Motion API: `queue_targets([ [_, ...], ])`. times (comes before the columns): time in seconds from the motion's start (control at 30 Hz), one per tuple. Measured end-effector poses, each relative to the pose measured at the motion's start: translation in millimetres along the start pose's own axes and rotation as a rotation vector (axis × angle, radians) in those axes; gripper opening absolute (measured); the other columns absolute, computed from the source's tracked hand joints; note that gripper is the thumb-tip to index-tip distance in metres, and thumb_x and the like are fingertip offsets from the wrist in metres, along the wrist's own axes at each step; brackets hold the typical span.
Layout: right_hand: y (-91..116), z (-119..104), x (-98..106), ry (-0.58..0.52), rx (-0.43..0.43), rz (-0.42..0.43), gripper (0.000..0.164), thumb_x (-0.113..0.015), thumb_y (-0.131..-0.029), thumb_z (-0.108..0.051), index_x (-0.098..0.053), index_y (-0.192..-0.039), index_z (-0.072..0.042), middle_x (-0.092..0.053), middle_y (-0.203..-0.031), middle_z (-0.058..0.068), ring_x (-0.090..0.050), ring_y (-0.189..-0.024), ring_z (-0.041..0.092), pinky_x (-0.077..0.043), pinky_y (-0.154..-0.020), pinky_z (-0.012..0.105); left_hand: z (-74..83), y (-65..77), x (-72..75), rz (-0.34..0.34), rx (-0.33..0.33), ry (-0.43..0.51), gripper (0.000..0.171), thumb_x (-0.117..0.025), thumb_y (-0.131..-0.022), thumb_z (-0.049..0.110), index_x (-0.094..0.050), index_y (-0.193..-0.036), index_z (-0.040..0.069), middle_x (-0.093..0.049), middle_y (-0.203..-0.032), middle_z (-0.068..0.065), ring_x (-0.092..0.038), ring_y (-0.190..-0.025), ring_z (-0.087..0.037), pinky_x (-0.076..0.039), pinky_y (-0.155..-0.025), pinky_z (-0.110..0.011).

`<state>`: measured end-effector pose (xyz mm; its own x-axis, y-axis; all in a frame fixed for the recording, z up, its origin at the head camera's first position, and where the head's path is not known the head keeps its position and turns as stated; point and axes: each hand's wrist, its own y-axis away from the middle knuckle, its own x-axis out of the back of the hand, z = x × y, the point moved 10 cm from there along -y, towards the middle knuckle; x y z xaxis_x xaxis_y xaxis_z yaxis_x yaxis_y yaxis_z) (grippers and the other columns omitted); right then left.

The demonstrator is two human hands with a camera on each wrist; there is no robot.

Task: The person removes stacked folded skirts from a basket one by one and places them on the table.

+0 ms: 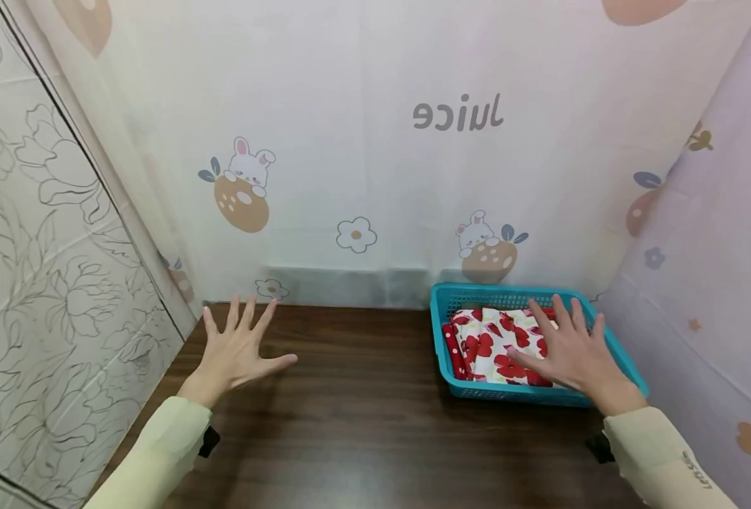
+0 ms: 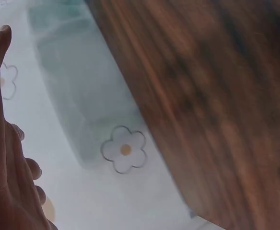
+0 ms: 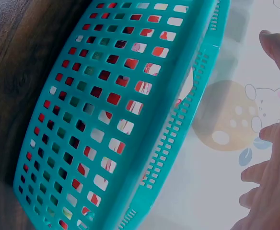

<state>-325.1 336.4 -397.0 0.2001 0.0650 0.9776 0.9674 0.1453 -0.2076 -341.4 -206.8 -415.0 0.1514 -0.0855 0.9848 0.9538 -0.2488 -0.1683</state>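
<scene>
My left hand (image 1: pixel 238 353) is held over the left part of the dark wooden table (image 1: pixel 350 438), fingers and thumb spread wide, holding nothing. On the right, my right hand (image 1: pixel 575 353) hovers above a teal plastic basket (image 1: pixel 521 394), its fingers likewise spread. Folded cloth (image 1: pixel 499 346), white with red flowers, lies in the basket, with a red dotted piece (image 1: pixel 453 350) at its left side. The right hand hides part of the cloth. In the right wrist view, the basket's perforated side (image 3: pixel 97 115) fills the middle, and the hand (image 3: pixel 274 158) is apart from it.
A white curtain (image 1: pixel 362 162) printed with rabbits, flowers and mirrored lettering hangs behind the table. Another printed curtain (image 1: pixel 718 283) borders the right side close to the basket. A panel with line-drawn flowers (image 1: pixel 51 283) stands along the left edge.
</scene>
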Motion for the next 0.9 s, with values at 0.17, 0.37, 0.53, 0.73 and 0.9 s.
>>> queue_targets([
  [0.17, 0.4, 2.7, 11.1, -0.005, 0.006, 0.026, 0.112, -0.063, -0.083, -0.074, -0.021, -0.163, -0.008, -0.020, -0.160, 0.039, -0.013, -0.145, 0.065, -0.003, -0.107, 0.088, 23.2, -17.9, 12.2, 0.024, -0.045, -0.029, 0.115, -0.043, -0.080, 0.094, -0.007, -0.167, 0.028, -0.003, -0.173, -0.018, 0.001, -0.158, -0.047, 0.010, -0.111, -0.083],
  [0.37, 1.0, 3.7, 17.1, -0.005, 0.014, 0.041, 0.116, -0.068, -0.079, -0.074, -0.023, -0.163, -0.008, -0.021, -0.160, 0.039, -0.013, -0.145, 0.065, -0.005, -0.105, 0.090, 57.6, -36.1, 19.3, 0.016, -0.100, -0.042, 0.115, -0.037, -0.078, 0.097, 0.000, -0.166, 0.034, 0.004, -0.173, -0.014, 0.008, -0.159, -0.040, 0.012, -0.112, -0.081],
  [0.53, -1.1, 8.1, 24.9, 0.002, 0.014, 0.063, 0.116, -0.067, -0.078, -0.075, -0.024, -0.162, -0.007, -0.021, -0.160, 0.039, -0.011, -0.146, 0.065, -0.004, -0.104, 0.090, 88.9, -55.7, 27.6, 0.023, -0.153, -0.056, 0.114, -0.037, -0.077, 0.098, 0.004, -0.165, 0.037, 0.007, -0.174, -0.012, 0.012, -0.159, -0.039, 0.014, -0.113, -0.079],
  [0.73, -0.4, 12.5, 29.1, 0.005, 0.000, 0.075, 0.118, -0.063, -0.081, -0.077, -0.014, -0.165, -0.011, -0.016, -0.163, 0.037, -0.006, -0.148, 0.066, -0.001, -0.105, 0.090, 135.6, -75.0, 34.0, 0.023, -0.225, -0.061, 0.115, -0.038, -0.078, 0.097, 0.004, -0.165, 0.036, 0.009, -0.173, -0.010, 0.015, -0.159, -0.037, 0.010, -0.114, -0.080],
  [0.9, -0.8, 15.1, 27.1, 0.014, -0.002, 0.063, 0.121, -0.062, -0.080, -0.078, -0.008, -0.166, -0.012, -0.010, -0.166, 0.035, -0.003, -0.147, 0.068, 0.000, -0.104, 0.091, 172.9, -87.6, 30.2, 0.007, -0.256, -0.026, 0.114, -0.037, -0.079, 0.096, 0.008, -0.164, 0.035, 0.013, -0.173, -0.008, 0.019, -0.158, -0.035, 0.012, -0.115, -0.078],
])
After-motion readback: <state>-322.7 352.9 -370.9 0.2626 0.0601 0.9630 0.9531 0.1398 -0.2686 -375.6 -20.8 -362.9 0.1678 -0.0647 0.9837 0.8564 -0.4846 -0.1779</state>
